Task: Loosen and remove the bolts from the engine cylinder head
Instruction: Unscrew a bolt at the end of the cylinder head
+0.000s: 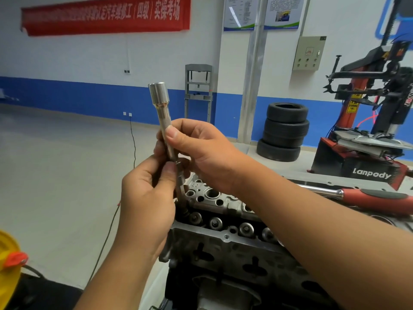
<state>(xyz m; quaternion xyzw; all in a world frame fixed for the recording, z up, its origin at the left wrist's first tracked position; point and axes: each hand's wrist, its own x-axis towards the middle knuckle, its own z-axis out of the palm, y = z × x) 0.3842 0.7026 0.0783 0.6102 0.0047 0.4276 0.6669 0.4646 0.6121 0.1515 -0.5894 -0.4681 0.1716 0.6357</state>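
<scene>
A silver extension bar with a wide socket end on top stands nearly upright in front of me. My right hand grips its knurled middle. My left hand pinches the dark bolt that hangs from the bar's lower end, over the near-left corner of the grey cylinder head. The bolt's lower tip sits close to a hole in the head; whether it is inside I cannot tell. Several valve springs show along the head's top.
A red-handled wrench lies on the far side of the engine. A tyre changer and a stack of tyres stand at the back right. A yellow object is at the left edge. A cable crosses the grey floor.
</scene>
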